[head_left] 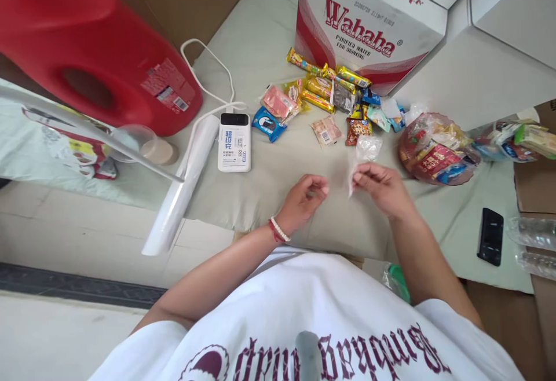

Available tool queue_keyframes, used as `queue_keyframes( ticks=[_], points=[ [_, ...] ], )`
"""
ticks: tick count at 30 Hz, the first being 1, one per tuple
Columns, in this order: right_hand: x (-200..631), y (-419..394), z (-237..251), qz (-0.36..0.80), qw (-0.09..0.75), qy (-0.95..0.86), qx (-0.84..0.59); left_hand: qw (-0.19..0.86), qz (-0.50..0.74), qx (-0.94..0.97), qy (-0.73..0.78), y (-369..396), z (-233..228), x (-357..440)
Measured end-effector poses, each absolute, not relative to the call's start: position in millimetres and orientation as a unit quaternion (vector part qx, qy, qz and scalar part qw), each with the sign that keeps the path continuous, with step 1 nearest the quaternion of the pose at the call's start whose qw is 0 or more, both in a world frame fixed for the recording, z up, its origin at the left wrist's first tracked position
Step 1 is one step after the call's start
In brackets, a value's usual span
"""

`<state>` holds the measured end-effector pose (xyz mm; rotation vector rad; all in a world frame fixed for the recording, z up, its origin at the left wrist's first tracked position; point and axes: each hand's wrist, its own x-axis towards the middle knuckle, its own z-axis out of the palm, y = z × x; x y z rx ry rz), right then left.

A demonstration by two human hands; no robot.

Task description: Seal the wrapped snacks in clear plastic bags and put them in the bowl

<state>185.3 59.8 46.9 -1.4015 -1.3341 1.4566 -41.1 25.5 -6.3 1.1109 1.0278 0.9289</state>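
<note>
I read "Wahaha purified water" on the box (pixel 369 33); bowl (pixel 464 177) holds packets (pixel 438 161); right hand (pixel 384 190) pinches plastic (pixel 352 183), left hand (pixel 304 202) half-curled

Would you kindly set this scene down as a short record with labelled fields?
Left hand: loosely curled, nothing visibly held
Right hand: pinching translucent plastic
Packaged snacks: scattered in front of the Wahaha box
Bowl: pinkish, filled with packets, right of the snacks
Power bank: white, beside a plastic roll
Red jug: upper left
Black device: far right

Red jug (pixel 125 57): smooth, shiny plas. Box (pixel 347 33): cardbd. Snack wrappers (pixel 319 102): shiny, crinkly plas. Worktop cloth (pixel 269 167): matt w/ creases.
</note>
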Motion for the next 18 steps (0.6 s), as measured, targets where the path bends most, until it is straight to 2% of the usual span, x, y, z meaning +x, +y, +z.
queue_keyframes(
  ticks=[3, 9, 12, 15, 18],
  points=[
    [162.3, 21.4, 22.9, 0.598, 0.348, -0.487, -0.533, 0.657, 0.390, 0.476, 0.436, 29.8, -6.4, -29.3],
    [161.7, -10.0, 6.9, 0.526, 0.373, -0.509, -0.570, 0.662, 0.420, 0.411, 0.465, 18.6, -19.4, -34.2],
    [169.4, -17.1, 8.7, 0.528, 0.354, -0.527, -0.564, 0.655, 0.417, 0.428, 0.462, 12.9, -22.5, -40.4],
    [170.9, -18.2, 16.2, 0.508, 0.325, -0.581, -0.546, 0.593, 0.440, 0.494, 0.458, 8.1, -22.6, -42.4],
    [163.8, -13.5, 22.8, 0.454, 0.335, -0.608, -0.559, 0.504, 0.449, 0.585, 0.449, 2.8, -20.7, -41.4]
  ],
)
